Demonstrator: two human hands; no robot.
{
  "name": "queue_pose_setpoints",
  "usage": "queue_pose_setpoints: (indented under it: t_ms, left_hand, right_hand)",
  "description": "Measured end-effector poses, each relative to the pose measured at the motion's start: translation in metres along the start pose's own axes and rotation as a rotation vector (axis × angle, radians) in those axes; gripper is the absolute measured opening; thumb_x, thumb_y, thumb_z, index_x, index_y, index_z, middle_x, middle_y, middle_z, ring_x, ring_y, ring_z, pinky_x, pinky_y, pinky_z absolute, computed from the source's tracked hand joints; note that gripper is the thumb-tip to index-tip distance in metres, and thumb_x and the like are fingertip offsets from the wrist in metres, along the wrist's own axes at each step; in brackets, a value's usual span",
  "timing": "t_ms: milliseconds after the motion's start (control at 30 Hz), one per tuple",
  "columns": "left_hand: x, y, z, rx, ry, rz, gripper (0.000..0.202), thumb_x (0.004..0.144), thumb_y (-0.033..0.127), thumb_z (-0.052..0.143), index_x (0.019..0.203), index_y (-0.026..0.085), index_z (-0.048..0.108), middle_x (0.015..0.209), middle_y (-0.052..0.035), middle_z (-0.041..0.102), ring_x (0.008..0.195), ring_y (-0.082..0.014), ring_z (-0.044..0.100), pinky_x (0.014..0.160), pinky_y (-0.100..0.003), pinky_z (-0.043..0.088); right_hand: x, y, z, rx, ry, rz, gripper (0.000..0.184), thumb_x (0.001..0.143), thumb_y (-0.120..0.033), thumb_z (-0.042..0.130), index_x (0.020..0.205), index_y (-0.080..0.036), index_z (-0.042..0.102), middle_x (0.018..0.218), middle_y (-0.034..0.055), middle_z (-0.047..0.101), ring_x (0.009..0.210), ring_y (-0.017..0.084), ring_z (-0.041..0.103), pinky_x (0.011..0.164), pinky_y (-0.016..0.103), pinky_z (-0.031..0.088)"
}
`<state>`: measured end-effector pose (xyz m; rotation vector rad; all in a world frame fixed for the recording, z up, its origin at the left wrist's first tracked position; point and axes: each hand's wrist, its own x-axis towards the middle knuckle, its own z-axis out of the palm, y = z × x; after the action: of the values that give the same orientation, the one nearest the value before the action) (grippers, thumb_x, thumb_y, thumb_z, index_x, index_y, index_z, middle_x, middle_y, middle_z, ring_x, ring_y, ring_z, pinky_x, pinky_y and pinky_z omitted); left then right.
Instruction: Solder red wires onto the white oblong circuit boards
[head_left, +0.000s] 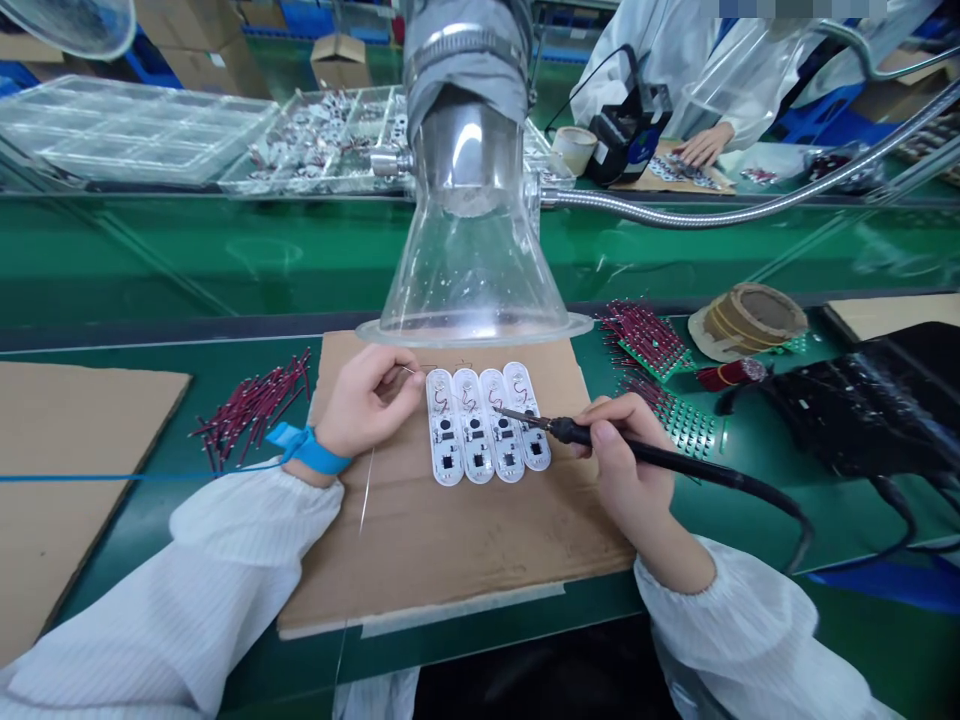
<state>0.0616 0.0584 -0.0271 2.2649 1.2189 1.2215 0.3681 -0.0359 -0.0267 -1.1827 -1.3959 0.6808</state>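
While the right hand holds a soldering iron pen-style, its tip sits at the upper end of the third of four white circuit boards, counted from the left; whether it touches, the view does not settle. Right grip closed firmly on the black handle. Left hand has its fingers curled into a near-closed grip, apparently pinching a thin silver wire, probably solder, which runs down past the palm over the cardboard.

Boards lie flat, side by side and almost touching, on a cardboard sheet between the hands. Rounded ends, dark square chips on each. Each shows a small reddish wire loop at its upper end, all four much alike. Finished joints too small to tell, so what is done and what is left remains unclear.

Nearby: a loose bundle of red-sleeved pins left of the cardboard on the green table; green boards studded with similar pins to the right. Blue wrist strap on the left wrist. Clear fume hood directly above the boards. Across the table, a co-worker's hand rests on small parts.
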Motion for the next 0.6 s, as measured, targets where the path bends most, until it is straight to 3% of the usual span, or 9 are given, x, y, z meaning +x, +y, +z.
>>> queue_pose_setpoints:
  t_ms: [233,367,600]
  left_hand:
    - [0.002,0.004,0.001,0.005,-0.073,0.029,0.01,0.095,0.023,0.062,0.085,0.022,0.062,0.062,0.0056,0.044,0.058,-0.014,0.042,0.056,-0.029,0.036]
    - [0.002,0.003,0.003,-0.001,-0.068,0.083,0.01,0.096,0.02,0.062,0.086,0.022,0.062,0.062,0.0064,0.043,0.058,-0.0133,0.041,0.057,-0.029,0.036]
    - [0.001,0.002,0.004,0.016,-0.091,0.059,0.011,0.097,0.022,0.061,0.086,0.022,0.061,0.062,0.0059,0.043,0.058,-0.0139,0.041,0.057,-0.029,0.036]
  right_hand:
    - [-0.006,0.021,0.007,-0.027,-0.125,0.027,0.023,0.111,-0.047,0.066,0.099,-0.027,0.07,0.077,-0.0006,0.069,0.062,0.018,0.064,0.056,0.031,0.05]
    - [-0.006,0.021,0.005,-0.101,-0.143,0.028,0.026,0.11,-0.051,0.067,0.099,-0.027,0.072,0.078,0.0004,0.071,0.061,0.018,0.065,0.056,0.032,0.05]
    - [-0.005,0.019,0.005,-0.147,-0.156,0.006,0.027,0.11,-0.052,0.065,0.1,-0.028,0.072,0.078,0.0006,0.072,0.061,0.019,0.066,0.055,0.033,0.052]
